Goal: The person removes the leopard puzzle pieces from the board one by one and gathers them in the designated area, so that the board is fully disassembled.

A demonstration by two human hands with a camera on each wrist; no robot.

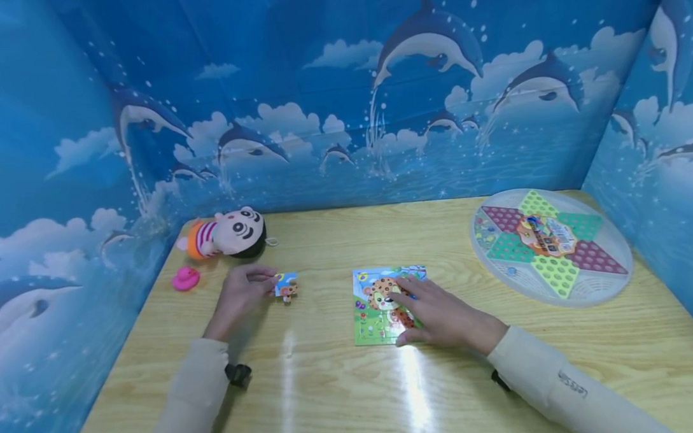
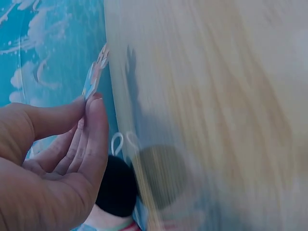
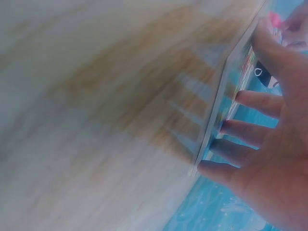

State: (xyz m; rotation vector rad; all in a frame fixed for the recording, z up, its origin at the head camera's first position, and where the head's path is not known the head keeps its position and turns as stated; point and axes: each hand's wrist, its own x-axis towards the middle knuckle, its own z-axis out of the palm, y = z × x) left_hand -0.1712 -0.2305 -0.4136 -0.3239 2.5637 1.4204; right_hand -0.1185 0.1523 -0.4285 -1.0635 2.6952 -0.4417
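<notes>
My left hand (image 1: 243, 295) pinches a small jigsaw puzzle piece (image 1: 286, 287) between thumb and fingertips, on the left side of the table. Blue sky and part of a brown animal are printed on it. In the left wrist view the piece (image 2: 95, 77) appears nearly edge-on, held above the wooden surface. A square picture puzzle (image 1: 366, 327) with a spotted leopard on a green and blue ground lies flat near the middle. On its right part rests my right hand (image 1: 444, 312), fingers spread and fairly straight, covering some of the picture; the thumb is by the near edge.
A panda plush toy (image 1: 227, 233) lies at the back left, with a pink rubber duck (image 1: 185, 279) in front of it. The round Chinese checkers board (image 1: 551, 247) occupies the back right. Dolphin-print sheets (image 1: 330, 83) surround the wooden table (image 1: 329, 389).
</notes>
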